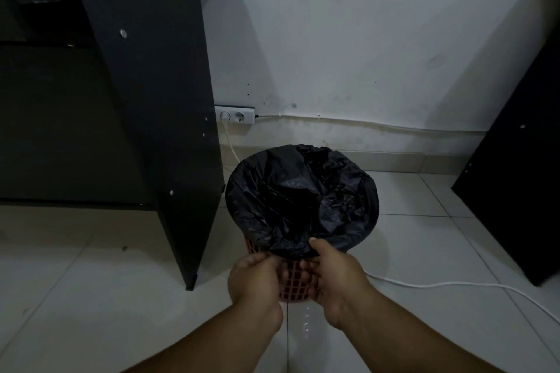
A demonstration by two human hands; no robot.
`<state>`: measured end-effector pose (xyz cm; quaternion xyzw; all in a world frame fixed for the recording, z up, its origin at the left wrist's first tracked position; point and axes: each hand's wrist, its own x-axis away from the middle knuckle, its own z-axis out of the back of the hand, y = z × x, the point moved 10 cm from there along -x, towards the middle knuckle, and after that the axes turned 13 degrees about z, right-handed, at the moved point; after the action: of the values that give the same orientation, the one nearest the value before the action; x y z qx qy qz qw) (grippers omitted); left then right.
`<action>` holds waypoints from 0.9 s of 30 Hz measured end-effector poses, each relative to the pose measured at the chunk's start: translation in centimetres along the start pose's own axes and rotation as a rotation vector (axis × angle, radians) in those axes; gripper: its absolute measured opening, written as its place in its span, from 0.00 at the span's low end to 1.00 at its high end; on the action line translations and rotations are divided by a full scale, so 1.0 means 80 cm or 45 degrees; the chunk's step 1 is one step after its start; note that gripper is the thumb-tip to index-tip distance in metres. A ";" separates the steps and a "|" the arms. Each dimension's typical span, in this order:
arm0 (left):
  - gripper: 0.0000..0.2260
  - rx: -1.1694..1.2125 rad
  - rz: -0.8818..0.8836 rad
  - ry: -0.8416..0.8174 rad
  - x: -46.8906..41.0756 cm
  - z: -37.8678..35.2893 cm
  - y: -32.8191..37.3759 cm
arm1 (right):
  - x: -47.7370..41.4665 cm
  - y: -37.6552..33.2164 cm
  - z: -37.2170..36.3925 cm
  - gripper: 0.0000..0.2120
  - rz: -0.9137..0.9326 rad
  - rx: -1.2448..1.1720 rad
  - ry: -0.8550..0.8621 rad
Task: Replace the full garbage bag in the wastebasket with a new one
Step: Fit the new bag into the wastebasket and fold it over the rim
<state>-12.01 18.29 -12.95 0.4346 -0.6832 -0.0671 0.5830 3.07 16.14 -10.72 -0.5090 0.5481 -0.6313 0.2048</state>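
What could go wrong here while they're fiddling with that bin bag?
The thin black garbage bag might tear where the right hand tugs its edge over the rim. The light red wastebasket could tip, since both hands, including the left hand, pull on its near side. The white cable on the floor beside it could trip someone.

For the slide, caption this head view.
Both hands, left hand and right hand, tuck black bag over red wastebasket.

Both forearms extended forward, left hand [253, 277] curled, right hand [336, 275] pinching (thumb up)
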 end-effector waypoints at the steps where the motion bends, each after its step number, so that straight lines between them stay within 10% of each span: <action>1: 0.09 0.015 -0.042 0.029 0.006 0.002 0.006 | 0.000 0.000 0.000 0.12 0.003 0.007 0.004; 27: 0.17 -0.103 0.053 -0.044 0.036 -0.047 -0.014 | 0.014 -0.014 0.000 0.11 0.067 0.000 -0.020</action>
<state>-8.01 17.23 -10.31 0.3952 -0.6988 -0.0902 0.5894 2.97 15.61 -9.24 -0.4992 0.5596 -0.6218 0.2257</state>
